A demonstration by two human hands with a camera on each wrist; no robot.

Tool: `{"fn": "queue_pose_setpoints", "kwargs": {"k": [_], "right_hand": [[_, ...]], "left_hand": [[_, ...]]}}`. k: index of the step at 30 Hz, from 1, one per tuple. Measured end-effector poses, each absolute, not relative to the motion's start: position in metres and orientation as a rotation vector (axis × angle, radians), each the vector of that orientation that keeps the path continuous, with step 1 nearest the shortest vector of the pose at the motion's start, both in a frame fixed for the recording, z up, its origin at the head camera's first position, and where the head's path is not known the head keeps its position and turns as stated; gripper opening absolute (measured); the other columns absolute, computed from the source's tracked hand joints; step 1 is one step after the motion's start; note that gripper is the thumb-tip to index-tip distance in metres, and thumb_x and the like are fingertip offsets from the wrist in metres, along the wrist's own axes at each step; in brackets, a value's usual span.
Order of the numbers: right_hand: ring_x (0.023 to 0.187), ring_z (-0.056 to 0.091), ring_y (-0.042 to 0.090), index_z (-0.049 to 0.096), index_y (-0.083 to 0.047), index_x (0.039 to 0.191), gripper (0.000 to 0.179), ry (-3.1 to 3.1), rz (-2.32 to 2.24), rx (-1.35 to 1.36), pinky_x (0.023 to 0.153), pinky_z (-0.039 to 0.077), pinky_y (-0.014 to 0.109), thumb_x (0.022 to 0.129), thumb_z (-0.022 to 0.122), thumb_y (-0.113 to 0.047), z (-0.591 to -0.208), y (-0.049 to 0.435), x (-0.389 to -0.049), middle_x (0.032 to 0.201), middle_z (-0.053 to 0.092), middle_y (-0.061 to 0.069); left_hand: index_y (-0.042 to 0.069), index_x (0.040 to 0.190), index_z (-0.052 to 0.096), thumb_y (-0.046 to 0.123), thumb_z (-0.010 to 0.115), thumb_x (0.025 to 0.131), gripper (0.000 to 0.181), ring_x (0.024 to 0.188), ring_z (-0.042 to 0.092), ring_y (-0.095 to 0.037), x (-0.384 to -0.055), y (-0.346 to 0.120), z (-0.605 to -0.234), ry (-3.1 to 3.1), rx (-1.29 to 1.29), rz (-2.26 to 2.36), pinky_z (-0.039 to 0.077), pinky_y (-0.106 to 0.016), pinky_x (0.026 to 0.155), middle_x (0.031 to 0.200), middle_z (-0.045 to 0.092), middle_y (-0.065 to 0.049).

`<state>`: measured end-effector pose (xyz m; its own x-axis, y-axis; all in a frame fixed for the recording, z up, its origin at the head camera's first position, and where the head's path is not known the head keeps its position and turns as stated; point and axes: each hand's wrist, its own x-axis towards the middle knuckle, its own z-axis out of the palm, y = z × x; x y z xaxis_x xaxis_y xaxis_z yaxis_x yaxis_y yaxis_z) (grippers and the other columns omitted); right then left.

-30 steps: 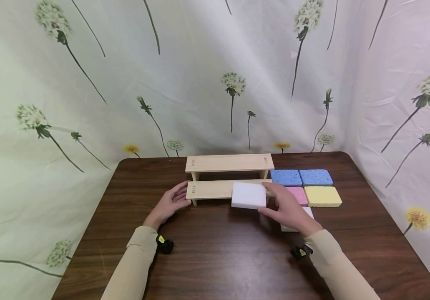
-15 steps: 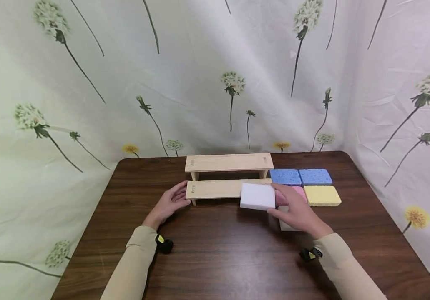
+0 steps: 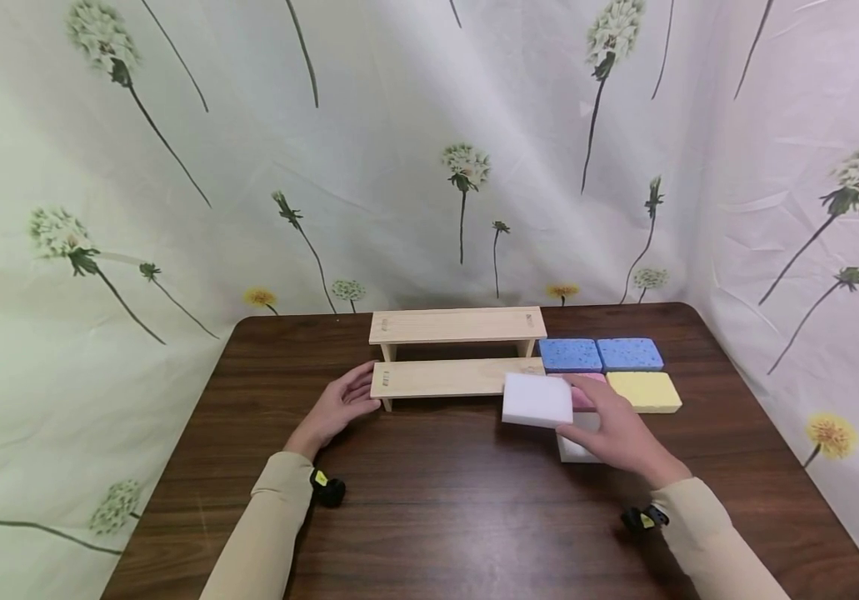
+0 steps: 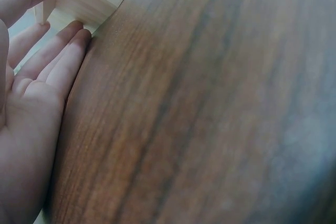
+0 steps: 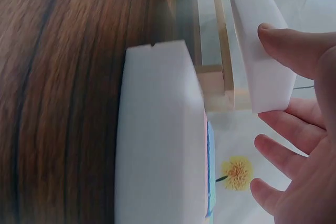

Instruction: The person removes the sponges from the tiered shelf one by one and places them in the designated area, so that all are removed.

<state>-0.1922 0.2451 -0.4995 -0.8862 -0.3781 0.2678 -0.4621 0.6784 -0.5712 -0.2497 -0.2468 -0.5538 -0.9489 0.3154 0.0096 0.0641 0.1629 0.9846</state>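
Observation:
Between the thumb and fingers of my right hand (image 3: 620, 433) is a white block-shaped sponge (image 3: 537, 400), pinched by its right edge. It is held up off the table, just before the right end of the lower tier (image 3: 436, 377) of a pale wooden two-tier stand. A second white sponge (image 5: 157, 140) lies on the table beneath that hand, partly hidden in the head view. My left hand (image 3: 335, 410) rests at the stand's left end, its fingers loosely extended; in the left wrist view the fingertips (image 4: 79, 27) are at the wooden leg (image 4: 86, 1).
Right of the stand, two blue sponges (image 3: 630, 354) lie side by side. In front of them are a pink sponge (image 3: 588, 395), partly covered by my right hand, and a yellow sponge (image 3: 644, 392). The upper tier (image 3: 459, 325) stands behind the lower one, near the dandelion-patterned curtain (image 3: 414, 167).
My right hand has moved right and slightly toward me with the white sponge, from over the lower tier to its right front corner. The left hand stays put.

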Motion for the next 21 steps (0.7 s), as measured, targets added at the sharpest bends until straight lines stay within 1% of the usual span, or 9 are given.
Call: {"fn": "queue_pose_setpoints", "kwargs": {"k": [5,10,13,18,21], "right_hand": [[0.129,0.059,0.036,0.055,-0.009,0.149,0.076,-2.754,0.964,0.680,0.104,0.052,0.062,0.084,0.092,-0.022,-0.502,0.257,-0.189,0.143,0.062,0.014],[0.129,0.058,0.040,0.051,-0.004,0.152,0.080,-2.797,0.937,0.621,0.105,0.050,0.064,0.085,0.091,-0.019,-0.504,0.270,-0.184,0.147,0.058,0.020],[0.131,0.056,0.042,0.049,0.000,0.154,0.082,-2.817,0.929,0.600,0.106,0.048,0.065,0.085,0.090,-0.017,-0.503,0.277,-0.181,0.150,0.056,0.023],[0.138,0.050,0.044,0.045,-0.002,0.157,0.084,-2.888,0.882,0.537,0.111,0.044,0.068,0.088,0.088,-0.021,-0.500,0.288,-0.177,0.154,0.052,0.024],[0.140,0.047,0.045,0.046,-0.002,0.156,0.082,-2.898,0.893,0.510,0.111,0.042,0.070,0.088,0.087,-0.020,-0.498,0.295,-0.175,0.155,0.051,0.024]], "left_hand": [[0.001,0.164,0.032,0.003,0.075,0.097,0.079,0.147,0.043,-0.042,-0.249,-0.247,-0.554,2.229,0.378,1.883,0.047,-0.021,0.111,0.158,0.044,-0.030],[0.001,0.164,0.031,0.003,0.075,0.097,0.080,0.147,0.042,-0.043,-0.250,-0.247,-0.554,2.224,0.379,1.883,0.047,-0.019,0.109,0.158,0.043,-0.031],[0.002,0.164,0.031,0.004,0.075,0.097,0.080,0.147,0.042,-0.043,-0.249,-0.248,-0.553,2.225,0.373,1.879,0.047,-0.019,0.110,0.158,0.044,-0.031],[0.001,0.164,0.031,0.003,0.075,0.097,0.080,0.147,0.042,-0.042,-0.249,-0.248,-0.554,2.225,0.373,1.881,0.046,-0.022,0.112,0.158,0.043,-0.031],[0.001,0.164,0.031,0.003,0.075,0.097,0.080,0.148,0.041,-0.042,-0.250,-0.248,-0.554,2.234,0.373,1.874,0.045,-0.023,0.113,0.159,0.043,-0.030]]}}
